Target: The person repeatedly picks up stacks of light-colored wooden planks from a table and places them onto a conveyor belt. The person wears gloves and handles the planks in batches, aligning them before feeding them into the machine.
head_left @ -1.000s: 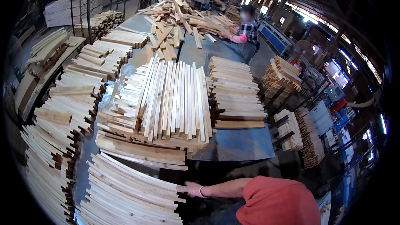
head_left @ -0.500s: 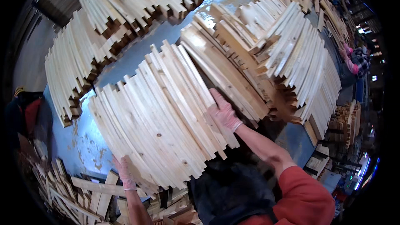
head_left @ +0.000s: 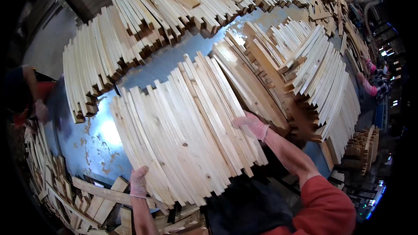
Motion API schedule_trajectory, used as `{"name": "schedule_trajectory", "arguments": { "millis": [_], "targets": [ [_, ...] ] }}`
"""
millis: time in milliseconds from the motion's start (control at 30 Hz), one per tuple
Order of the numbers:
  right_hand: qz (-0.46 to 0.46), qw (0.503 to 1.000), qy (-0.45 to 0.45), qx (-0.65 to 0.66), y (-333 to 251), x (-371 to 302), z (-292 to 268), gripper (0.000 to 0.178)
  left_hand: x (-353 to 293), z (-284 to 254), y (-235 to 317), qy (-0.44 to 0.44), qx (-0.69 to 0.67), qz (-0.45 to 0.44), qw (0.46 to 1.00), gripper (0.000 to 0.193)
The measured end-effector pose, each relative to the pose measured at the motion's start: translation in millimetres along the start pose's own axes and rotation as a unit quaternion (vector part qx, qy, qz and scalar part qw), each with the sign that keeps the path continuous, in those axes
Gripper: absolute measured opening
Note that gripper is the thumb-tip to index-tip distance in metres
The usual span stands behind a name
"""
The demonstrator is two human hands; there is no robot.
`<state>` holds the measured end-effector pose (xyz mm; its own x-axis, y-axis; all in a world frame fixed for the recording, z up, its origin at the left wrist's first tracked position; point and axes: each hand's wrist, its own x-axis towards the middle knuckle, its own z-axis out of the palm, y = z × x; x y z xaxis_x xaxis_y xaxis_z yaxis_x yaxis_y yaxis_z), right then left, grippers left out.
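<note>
Co-worker's hand (head_left: 41, 111) newly visible by table (head_left: 74, 137), right hand (head_left: 251, 125), fingers half-bent on wooden strips (head_left: 180, 143), left hand (head_left: 139, 182) curled alongside, holds unclear

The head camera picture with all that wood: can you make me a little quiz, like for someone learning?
1. True or false: the right hand in a pale pink glove grips a hammer.
2. Which hand is at the left edge of the near row of long, pale wooden strips?
3. Where is the short red fabric sleeve: A, top middle; B, lower right; C, picture centre?

Key: 1 false; 2 the left hand in a pale pink glove; 3 B.
</note>
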<state>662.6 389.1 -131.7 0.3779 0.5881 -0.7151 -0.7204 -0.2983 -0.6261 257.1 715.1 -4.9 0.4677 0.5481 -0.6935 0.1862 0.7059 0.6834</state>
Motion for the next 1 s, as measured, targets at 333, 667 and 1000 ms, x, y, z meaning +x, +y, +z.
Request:
{"name": "schedule_trajectory", "arguments": {
  "millis": [333, 667, 1000],
  "targets": [
    [0.032, 0.997, -0.067, 0.019, -19.3, -66.0, 7.0, 0.051, -77.1, 24.5, -11.1, 0.072, 0.061, 0.048, 0.994, 0.036],
    [-0.05, 0.979, -0.187, -0.066, -99.4, -106.2, 16.9, 0.046, -182.5, 36.3, -105.1, 0.061, -0.102, 0.158, 0.98, 0.075],
    [-0.123, 0.909, -0.362, -0.167, -160.1, -46.4, -44.1, 0.016, -284.1, 173.6, -213.4, 0.213, -0.13, 0.296, 0.922, 0.081]
  ]
}}
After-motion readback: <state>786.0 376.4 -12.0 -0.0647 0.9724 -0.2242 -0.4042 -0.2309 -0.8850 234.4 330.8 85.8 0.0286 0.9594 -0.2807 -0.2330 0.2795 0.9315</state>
